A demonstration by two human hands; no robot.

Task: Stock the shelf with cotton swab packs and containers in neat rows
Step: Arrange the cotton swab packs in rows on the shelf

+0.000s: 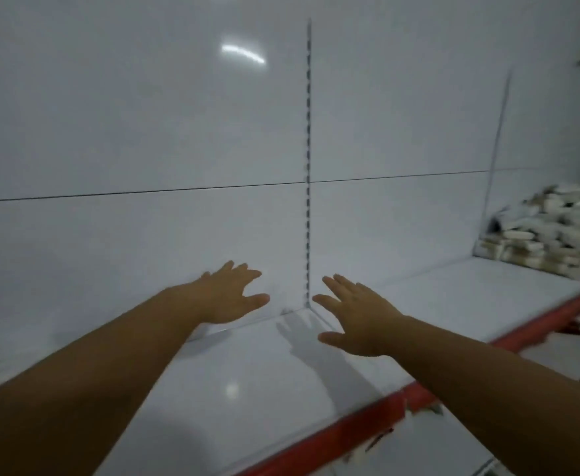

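White shelf (pixel 233 389) before me carries no rows yet; my left hand (pixel 233 297) and right hand (pixel 357 321) hover over it, spread and empty; cotton swab packs (pixel 549 235) lie heaped at 3 o'clock, so I judge nearly all stocking remains.

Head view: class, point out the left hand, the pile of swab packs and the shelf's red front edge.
left hand (pixel 228 298), head view, back of the hand.
pile of swab packs (pixel 556 231), head view, middle of the heap.
red front edge (pixel 333 431), head view, its middle.

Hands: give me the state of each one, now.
Left hand: open, fingers spread, holding nothing.
Right hand: open, fingers spread, holding nothing.
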